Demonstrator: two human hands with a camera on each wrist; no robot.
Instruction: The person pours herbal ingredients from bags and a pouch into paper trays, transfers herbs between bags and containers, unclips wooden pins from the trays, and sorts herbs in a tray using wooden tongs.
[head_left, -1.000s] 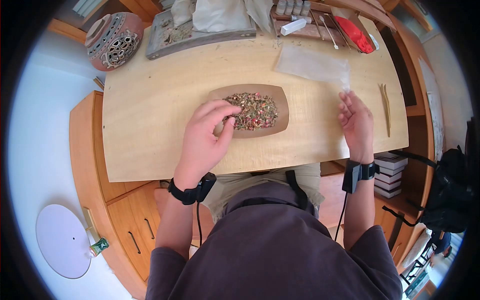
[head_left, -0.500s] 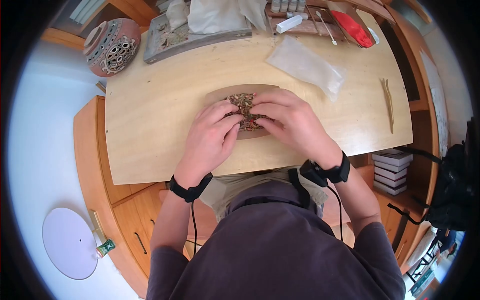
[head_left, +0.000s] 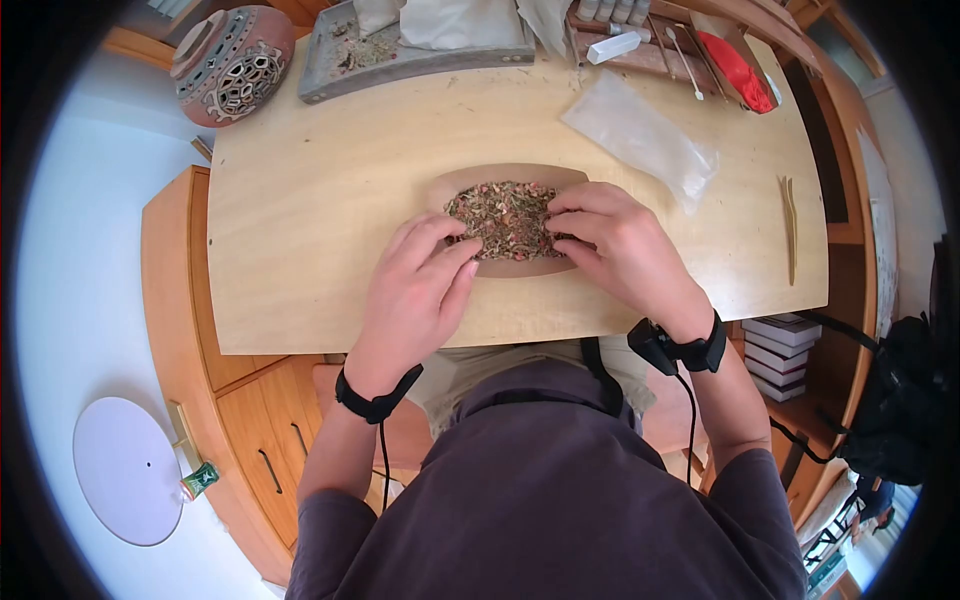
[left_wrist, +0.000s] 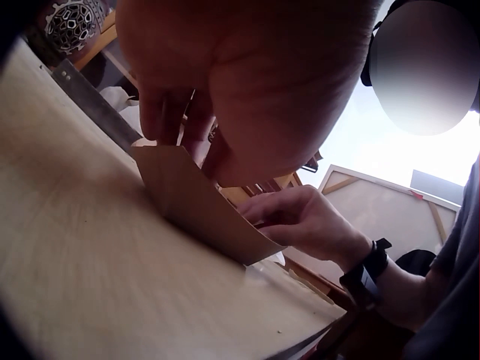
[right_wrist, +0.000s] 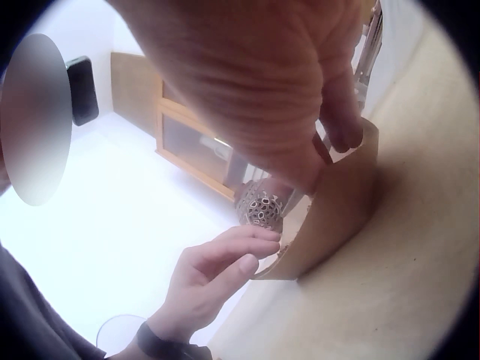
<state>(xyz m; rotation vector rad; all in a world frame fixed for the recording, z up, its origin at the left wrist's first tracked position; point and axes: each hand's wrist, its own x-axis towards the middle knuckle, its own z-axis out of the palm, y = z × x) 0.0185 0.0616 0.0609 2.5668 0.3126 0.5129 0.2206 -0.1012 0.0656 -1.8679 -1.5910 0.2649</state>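
A shallow brown paper tray (head_left: 525, 268) lies on the table, filled with a mix of dried herbs and petals (head_left: 505, 215) in green, brown and red bits. My left hand (head_left: 415, 285) reaches over the tray's left end, bent fingertips at the edge of the mix. Over the right end, my right hand (head_left: 625, 245) has its fingertips down at the herbs. Both wrist views show fingers dipping behind the raised tray wall (left_wrist: 202, 210), which hides their tips. Neither hand visibly lifts anything.
A translucent plastic bag (head_left: 640, 135) lies beyond the right hand, with wooden tweezers (head_left: 790, 230) farther right. At the back stand a pierced clay pot (head_left: 235, 70), a grey tray (head_left: 330, 80) with white bags, and a wooden rack (head_left: 650, 60) with small jars and a red cloth (head_left: 733, 70).
My right hand has let go of the plastic bag and come left to the paper tray. Both hands have drawn apart toward the tray's ends, and the herbs look spread more evenly.
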